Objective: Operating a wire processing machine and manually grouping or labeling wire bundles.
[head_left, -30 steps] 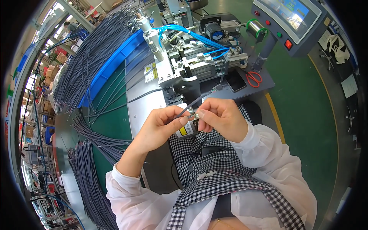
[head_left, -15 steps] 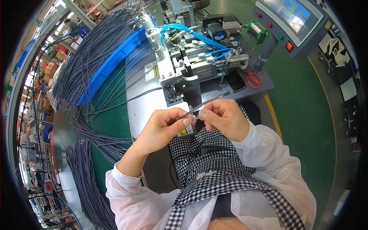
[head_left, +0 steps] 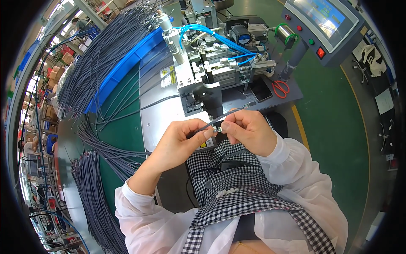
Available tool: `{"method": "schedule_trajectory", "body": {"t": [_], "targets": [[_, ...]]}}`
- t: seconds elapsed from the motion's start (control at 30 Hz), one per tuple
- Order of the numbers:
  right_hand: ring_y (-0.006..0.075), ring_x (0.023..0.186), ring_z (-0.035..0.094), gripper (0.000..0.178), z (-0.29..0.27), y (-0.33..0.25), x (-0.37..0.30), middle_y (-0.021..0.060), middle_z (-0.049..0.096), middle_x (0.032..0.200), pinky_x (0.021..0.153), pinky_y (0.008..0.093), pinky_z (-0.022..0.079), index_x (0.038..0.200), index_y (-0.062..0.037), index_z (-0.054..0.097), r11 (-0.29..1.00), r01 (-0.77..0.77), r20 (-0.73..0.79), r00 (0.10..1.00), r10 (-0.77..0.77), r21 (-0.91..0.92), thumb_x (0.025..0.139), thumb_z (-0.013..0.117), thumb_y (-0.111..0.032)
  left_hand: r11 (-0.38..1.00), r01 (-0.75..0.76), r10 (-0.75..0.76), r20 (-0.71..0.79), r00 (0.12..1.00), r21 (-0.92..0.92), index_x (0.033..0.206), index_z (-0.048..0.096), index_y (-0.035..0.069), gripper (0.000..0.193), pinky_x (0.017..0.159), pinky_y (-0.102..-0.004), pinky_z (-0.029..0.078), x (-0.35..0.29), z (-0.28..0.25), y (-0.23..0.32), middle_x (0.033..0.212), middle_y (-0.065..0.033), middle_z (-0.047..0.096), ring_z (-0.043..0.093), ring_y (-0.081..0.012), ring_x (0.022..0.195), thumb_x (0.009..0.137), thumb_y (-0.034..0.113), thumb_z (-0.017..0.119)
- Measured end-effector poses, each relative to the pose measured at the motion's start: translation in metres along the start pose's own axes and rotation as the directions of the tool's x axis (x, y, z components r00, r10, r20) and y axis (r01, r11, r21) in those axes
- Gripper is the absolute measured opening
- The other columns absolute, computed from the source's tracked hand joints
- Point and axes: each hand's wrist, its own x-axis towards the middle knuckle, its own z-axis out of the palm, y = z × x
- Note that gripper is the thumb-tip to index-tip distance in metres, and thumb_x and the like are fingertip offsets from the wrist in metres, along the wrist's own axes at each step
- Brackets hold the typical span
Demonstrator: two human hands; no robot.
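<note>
My left hand [head_left: 182,140] pinches a dark grey cable [head_left: 223,115] between thumb and fingers. One stretch of the cable slants up to the right, past the fingers of my right hand, ending in a small connector [head_left: 248,105]. Between my two hands sits a small shiny metal connector piece [head_left: 218,129]. The thumb and forefinger of my right hand [head_left: 249,132] are closed on it. Whether this piece is joined to the cable is hard to make out. Both hands are just in front of the bench-top machine [head_left: 211,76].
A blue tray [head_left: 122,70] lies along a large heap of grey cables [head_left: 101,55]. More cable bundles [head_left: 95,194] are on the left. Red-handled scissors [head_left: 280,88], a phone [head_left: 260,89], a solder-like wire spool [head_left: 286,34] and a control screen [head_left: 323,19] stand to the right.
Both hands keep their grip and have barely moved. The whole view has shifted very slightly.
</note>
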Motion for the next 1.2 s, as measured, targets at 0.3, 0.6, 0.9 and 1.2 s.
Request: {"method": "schedule_trajectory", "body": {"t": [0.3,0.6,0.9,1.2], "targets": [[0.0043,0.054,0.05,0.021,-0.001,0.006,0.0,0.0003,0.057,0.061,0.049,0.0196,0.038,0.086,0.0,0.058,0.999,0.019,0.023,1.0,-0.018,-0.046,0.093,0.056,-0.019,1.0,0.02,-0.02,0.001,1.0,-0.009,0.094,0.067,-0.002,0.022,0.063,-0.018,0.039,0.0,0.002,-0.003,0.076,0.0038,0.061,0.046,-0.0017,0.07,0.093,0.019,0.06],[0.004,0.055,0.05,0.019,-0.002,0.009,0.001,0.0,0.057,0.062,0.05,0.019,0.039,0.087,0.0,0.059,1.0,-0.001,0.026,1.0,0.002,-0.026,0.093,0.056,-0.018,0.999,0.053,-0.053,0.008,0.999,0.013,0.091,0.067,-0.001,0.023,0.056,-0.0198,0.034,0.003,0.001,-0.001,0.069,0.0063,0.053,0.04,-0.0021,0.065,0.094,0.02,0.058],[0.0067,0.056,0.052,0.018,0.0,0.013,-0.002,0.0023,0.056,0.064,0.051,0.0192,0.041,0.086,0.001,0.06,0.998,-0.013,-0.057,0.998,0.016,0.062,0.092,0.055,-0.015,0.994,-0.02,0.023,-0.027,0.999,0.106,0.098,0.066,-0.001,0.02,0.055,-0.021,0.035,-0.002,0.002,0.002,0.069,0.0048,0.051,0.04,-0.0031,0.063,0.093,0.017,0.058],[0.0092,0.055,0.051,0.017,-0.027,0.0,-0.004,0.0036,0.054,0.062,0.051,0.0214,0.04,0.085,0.0012,0.057,0.966,0.25,-0.254,0.932,-0.259,-0.068,0.092,0.053,-0.014,0.661,-0.325,0.506,-0.083,0.858,0.676,0.104,0.062,0.005,0.02,0.053,-0.029,0.045,0.001,0.0,0.007,0.077,-0.0064,0.061,0.059,-0.0189,0.063,0.088,0.017,0.06]]}}
